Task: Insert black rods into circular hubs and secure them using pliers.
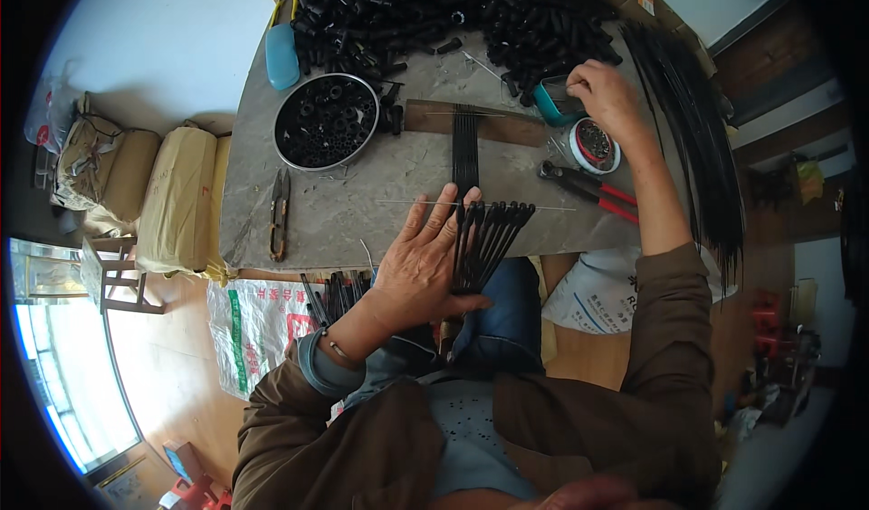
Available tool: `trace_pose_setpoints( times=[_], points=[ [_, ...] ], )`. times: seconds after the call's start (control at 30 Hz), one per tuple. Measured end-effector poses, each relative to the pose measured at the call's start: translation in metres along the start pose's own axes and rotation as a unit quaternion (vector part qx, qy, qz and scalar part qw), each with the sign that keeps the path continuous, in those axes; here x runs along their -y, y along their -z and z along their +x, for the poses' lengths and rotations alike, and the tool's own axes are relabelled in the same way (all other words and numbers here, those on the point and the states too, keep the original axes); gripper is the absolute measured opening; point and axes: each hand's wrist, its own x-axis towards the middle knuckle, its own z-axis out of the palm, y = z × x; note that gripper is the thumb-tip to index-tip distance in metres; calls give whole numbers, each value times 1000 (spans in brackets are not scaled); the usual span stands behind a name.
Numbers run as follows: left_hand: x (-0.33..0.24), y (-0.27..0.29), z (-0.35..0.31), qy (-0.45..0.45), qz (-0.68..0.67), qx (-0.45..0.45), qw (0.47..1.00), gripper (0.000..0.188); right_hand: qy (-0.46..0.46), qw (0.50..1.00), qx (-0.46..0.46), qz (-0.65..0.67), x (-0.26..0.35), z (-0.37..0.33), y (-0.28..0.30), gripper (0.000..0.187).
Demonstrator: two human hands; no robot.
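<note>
While the left hand (pixel 416 261) lies palm down at the near edge of the table (pixel 344 211), a fanned row of black rods (pixel 496 243) with looped ends sits just to its right, between its fingers and outstretched thumb. The fingers are extended and slightly parted, their tips touching the row's upper left part. A thin metal rod (pixel 552 208) runs crosswise along the looped ends, and flat black strips (pixel 465 148) stretch away beyond the fingertips, over a wooden board (pixel 430 121).

The right hand (pixel 608 98) is well apart, farther out and to the right, its fingers drawn together over a teal container (pixel 546 104); whether they pinch a small piece I cannot tell. Just below that hand stands a round white tub (pixel 615 159) of small bits, with red-handled pliers (pixel 620 202) nearer the wearer.

Beyond the left hand, to its left, are dark-bladed snips (pixel 279 216) and a bowl (pixel 308 165) of black tubular pieces. A heap of black parts (pixel 407 12) spreads beyond both hands, and long black strands (pixel 697 139) lie right of the right hand.
</note>
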Motion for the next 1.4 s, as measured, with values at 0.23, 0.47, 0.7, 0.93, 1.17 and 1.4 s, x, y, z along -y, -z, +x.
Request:
trace_pose_setpoints(
  times=[0.23,0.47,0.7,0.93,1.17,1.4],
  points=[
    [1,-1,-1,4,-4,-1,1000,108,68,982,-179,-5,8,0,3,7],
    [2,-1,-1,7,34,24,999,105,208,965,-109,120,90,3,-24,7],
    [3,-1,-2,7,21,20,1000,102,118,942,88,300,88,12,-40,12],
    [3,0,-2,-2,-14,-13,1000,99,78,942,104,309,85,7,-34,13],
    [3,1,-2,0,-16,-6,1000,100,86,947,101,292,86,8,-35,12],
    [3,0,-3,2,-15,-6,1000,101,73,948,121,285,91,8,-32,12]
  ],
)
